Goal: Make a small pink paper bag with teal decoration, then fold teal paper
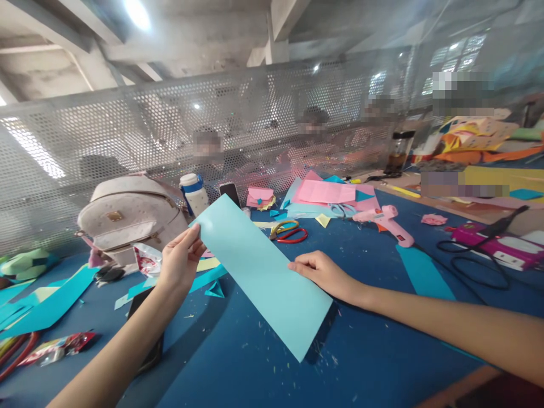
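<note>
A long strip of light blue paper (259,266) is held at a slant above the blue table. My left hand (182,253) pinches its upper left corner between thumb and fingers. On the strip's right edge, past its middle, my right hand (317,272) grips with curled fingers, the thumb partly hidden. Just beyond the paper lie scissors (290,232) with red and yellow handles. A small folded blue paper piece (215,289) rests on the table near my left hand.
A pale backpack (131,212) and a white bottle (194,195) stand at the back left. A pink glue gun (389,222) lies right of centre, near a purple power strip (499,243) with black cable. Pink sheets (325,192) pile up before a perforated metal screen (250,113).
</note>
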The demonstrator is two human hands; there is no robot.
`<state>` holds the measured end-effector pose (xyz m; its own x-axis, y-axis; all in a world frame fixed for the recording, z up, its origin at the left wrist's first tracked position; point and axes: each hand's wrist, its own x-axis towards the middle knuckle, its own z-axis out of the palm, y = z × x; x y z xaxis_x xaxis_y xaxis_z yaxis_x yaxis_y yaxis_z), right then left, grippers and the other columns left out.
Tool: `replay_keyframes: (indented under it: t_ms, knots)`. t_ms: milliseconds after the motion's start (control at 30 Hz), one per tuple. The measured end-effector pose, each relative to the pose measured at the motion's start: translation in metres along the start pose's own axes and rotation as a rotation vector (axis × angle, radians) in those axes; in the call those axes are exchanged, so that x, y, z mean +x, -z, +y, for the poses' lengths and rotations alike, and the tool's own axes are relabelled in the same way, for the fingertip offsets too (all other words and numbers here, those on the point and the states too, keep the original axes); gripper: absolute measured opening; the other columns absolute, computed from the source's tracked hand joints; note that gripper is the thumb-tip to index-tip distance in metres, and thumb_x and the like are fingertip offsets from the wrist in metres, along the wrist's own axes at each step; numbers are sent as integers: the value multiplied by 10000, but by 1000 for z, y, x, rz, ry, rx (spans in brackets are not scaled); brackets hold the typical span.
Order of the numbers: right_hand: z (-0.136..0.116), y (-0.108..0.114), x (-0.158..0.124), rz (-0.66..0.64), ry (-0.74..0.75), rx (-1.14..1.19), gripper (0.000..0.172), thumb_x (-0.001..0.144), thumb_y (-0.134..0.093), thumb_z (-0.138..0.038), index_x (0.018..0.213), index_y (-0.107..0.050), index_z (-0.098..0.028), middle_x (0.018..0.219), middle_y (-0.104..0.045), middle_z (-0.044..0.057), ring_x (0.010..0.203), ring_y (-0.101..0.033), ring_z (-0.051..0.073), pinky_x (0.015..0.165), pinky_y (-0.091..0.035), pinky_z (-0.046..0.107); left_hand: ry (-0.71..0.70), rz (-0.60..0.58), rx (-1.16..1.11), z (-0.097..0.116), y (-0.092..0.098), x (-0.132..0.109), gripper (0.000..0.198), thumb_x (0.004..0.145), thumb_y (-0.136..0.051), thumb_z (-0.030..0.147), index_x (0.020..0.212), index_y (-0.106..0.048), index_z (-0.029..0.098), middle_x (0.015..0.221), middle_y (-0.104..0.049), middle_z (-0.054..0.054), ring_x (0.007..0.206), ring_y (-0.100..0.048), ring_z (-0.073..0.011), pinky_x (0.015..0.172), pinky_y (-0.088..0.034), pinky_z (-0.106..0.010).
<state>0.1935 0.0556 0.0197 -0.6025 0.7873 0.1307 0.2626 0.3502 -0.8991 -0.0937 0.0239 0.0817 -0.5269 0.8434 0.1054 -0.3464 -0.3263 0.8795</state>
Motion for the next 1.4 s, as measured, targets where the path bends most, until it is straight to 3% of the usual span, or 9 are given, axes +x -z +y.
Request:
replay_keyframes:
  t_ms: [133,367,533,633,800,967,1067,1200,1400]
  knots:
    - [-7,-1,-1,-27,53,33,414,878,-518,-565,718,-494,-185,644,-441,-29,577,-417,108,504,-298,226,-26,60,-30,10,0,5,32,753,-692,103,724,-702,113,660,-695,-2,549,-643,-65,514,-530,-121]
    - [-2,1,-4,-60,-100,54,521,869,-475,-643,609,-465,-191,488,-324,-58,382,-347,86,364,-278,232,-27,90,-47,15,1,10,52,773,-667,87,742,-699,115,649,-682,6,518,-628,-53,493,-516,-107]
    - [-1,2,-2,-68,-2,161,467,843,-571,-589,626,-474,-187,570,-393,-46,454,-455,97,423,-400,228,-51,109,-56,18,5,13,80,772,-676,77,713,-688,129,632,-683,8,539,-641,-65,527,-542,-121]
    - [-1,2,-2,-89,34,142,433,869,-553,-566,671,-467,-190,612,-387,-52,456,-433,80,420,-360,214,-71,108,-55,23,7,13,83,764,-695,83,707,-691,143,635,-680,9,541,-635,-64,507,-526,-111]
    - [1,4,-4,-124,-31,70,519,887,-495,-605,583,-374,-202,489,-294,-73,390,-357,73,395,-250,220,-84,94,-55,25,7,13,74,743,-723,92,701,-694,147,658,-684,5,546,-630,-68,483,-514,-117]
    - [4,4,-1,-140,-6,81,477,861,-557,-581,609,-453,-190,462,-412,-64,388,-381,77,425,-272,224,-98,115,-65,26,10,17,116,776,-682,78,688,-699,151,658,-682,10,551,-625,-55,504,-520,-108]
    - [5,5,2,-136,7,85,418,878,-551,-548,677,-492,-186,473,-402,-76,399,-358,75,438,-276,220,-118,131,-71,29,12,19,166,807,-642,61,685,-703,157,649,-678,12,548,-623,-51,521,-528,-111]
    - [0,5,0,-153,38,42,432,917,-503,-516,645,-445,-186,547,-426,-57,438,-379,72,464,-294,221,-125,141,-76,30,12,19,181,812,-630,55,683,-706,157,647,-676,8,541,-618,-52,515,-525,-113]
    - [-7,1,-9,-206,61,-3,480,953,-453,-486,580,-416,-186,489,-417,-53,411,-398,73,496,-337,228,-127,147,-83,29,11,18,178,807,-627,48,676,-702,141,663,-684,-3,570,-631,-54,525,-528,-114]
